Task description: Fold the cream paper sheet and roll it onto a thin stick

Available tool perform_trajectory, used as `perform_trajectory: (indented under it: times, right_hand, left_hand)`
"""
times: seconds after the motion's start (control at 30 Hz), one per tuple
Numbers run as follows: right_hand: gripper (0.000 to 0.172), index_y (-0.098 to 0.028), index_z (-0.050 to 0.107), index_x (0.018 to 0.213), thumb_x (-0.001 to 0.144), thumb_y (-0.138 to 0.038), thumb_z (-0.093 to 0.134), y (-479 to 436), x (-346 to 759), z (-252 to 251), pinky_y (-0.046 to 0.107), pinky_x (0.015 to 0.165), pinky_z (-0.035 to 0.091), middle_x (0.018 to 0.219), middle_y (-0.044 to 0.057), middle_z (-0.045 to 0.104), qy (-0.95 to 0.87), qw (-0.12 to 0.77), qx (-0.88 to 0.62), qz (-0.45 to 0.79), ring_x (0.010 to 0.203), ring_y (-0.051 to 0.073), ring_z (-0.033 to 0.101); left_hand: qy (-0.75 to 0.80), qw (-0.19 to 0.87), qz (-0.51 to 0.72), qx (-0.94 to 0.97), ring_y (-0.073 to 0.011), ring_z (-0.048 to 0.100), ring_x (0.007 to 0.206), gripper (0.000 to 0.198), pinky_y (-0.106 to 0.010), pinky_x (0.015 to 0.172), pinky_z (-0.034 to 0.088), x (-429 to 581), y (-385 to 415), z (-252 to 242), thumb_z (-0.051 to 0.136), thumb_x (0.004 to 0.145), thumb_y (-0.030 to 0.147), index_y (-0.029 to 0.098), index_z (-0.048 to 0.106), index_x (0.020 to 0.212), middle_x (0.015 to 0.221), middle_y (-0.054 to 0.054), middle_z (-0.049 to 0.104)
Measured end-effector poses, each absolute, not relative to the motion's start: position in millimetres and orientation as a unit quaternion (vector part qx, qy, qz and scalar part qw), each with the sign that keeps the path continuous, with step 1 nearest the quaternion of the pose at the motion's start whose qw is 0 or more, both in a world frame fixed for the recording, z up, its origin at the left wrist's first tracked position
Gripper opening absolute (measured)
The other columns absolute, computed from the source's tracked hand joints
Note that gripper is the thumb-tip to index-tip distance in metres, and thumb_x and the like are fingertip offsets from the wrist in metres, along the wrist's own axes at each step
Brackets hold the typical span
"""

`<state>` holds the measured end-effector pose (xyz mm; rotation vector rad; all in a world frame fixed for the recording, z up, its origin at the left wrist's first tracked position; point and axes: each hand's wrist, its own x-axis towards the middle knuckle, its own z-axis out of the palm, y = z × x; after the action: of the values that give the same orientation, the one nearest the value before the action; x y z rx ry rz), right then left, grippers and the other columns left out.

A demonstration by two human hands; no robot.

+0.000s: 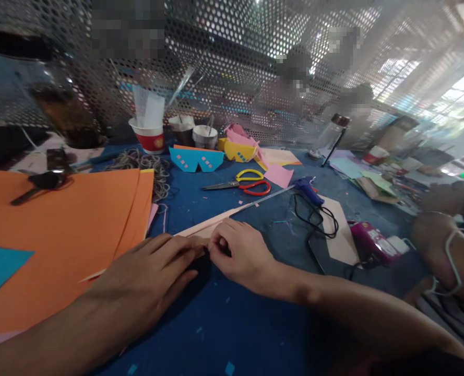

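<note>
A narrow folded strip of pale peach paper (200,227) lies slantwise on the blue table, partly hidden by both hands. Across its near part rests my left hand (153,269), fingers stretched out toward the right and pressing down. My right hand (241,253) is curled, thumb and forefinger pinched together on the paper's edge, right beside the left fingertips. Beyond the strip are scissors (251,183) with one yellow and one red handle. A blue glue gun (309,190) lies farther right with its black cord looping toward me.
Large orange sheets (59,224) cover the left side. Paper cups (147,137), a cut blue paper piece (196,159) and a yellow one (239,152) stand before the perforated metal screen (232,62). A magenta device (375,242) and another person's arm (439,245) are at right.
</note>
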<state>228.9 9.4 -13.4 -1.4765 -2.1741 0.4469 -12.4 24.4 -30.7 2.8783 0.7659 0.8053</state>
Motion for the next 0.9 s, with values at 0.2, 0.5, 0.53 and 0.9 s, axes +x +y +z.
perform_trajectory:
  times: [0.2,0.5,0.53,0.9]
  right_hand:
    - [0.012,-0.022,0.061,0.087,0.096,-0.015,0.066,8.9,228.2,-12.0,0.034,0.078,0.040,0.085,-0.001,0.069,-0.793,0.230,-0.539,0.165,0.080,0.017,0.058]
    - [0.012,-0.022,0.061,0.088,0.099,-0.017,0.063,8.3,228.8,-14.2,0.036,0.078,0.040,0.089,0.001,0.070,-0.799,0.231,-0.535,0.148,0.081,0.017,0.058]
    - [0.012,-0.022,0.061,0.088,0.099,-0.017,0.063,8.3,228.8,-14.4,0.036,0.078,0.041,0.090,0.001,0.070,-0.800,0.229,-0.535,0.147,0.082,0.018,0.058]
    - [0.010,-0.023,0.061,0.091,0.100,-0.019,0.064,7.8,230.3,-14.7,0.036,0.079,0.041,0.090,0.001,0.070,-0.796,0.237,-0.534,0.161,0.084,0.018,0.060]
  left_hand:
    - [0.245,0.023,0.241,0.939,-0.0273,0.074,0.110,0.035,-0.044,0.094,0.061,-13.1,25.1,-31.1,0.048,0.115,0.034,0.023,0.075,0.136,0.127,-0.008,0.081]
    - [0.238,0.028,0.231,0.943,-0.0273,0.074,0.106,0.034,-0.045,0.090,0.061,-13.2,27.8,-30.5,0.053,0.114,0.034,0.021,0.072,0.139,0.127,-0.009,0.080]
    - [0.246,0.032,0.236,0.940,-0.0272,0.074,0.105,0.034,-0.045,0.090,0.061,-12.7,27.2,-30.5,0.052,0.114,0.034,0.021,0.072,0.139,0.127,-0.009,0.080]
    - [0.237,0.029,0.240,0.941,-0.0260,0.072,0.104,0.032,-0.043,0.090,0.061,-13.3,28.5,-31.2,0.052,0.114,0.031,0.023,0.073,0.137,0.126,-0.008,0.080]
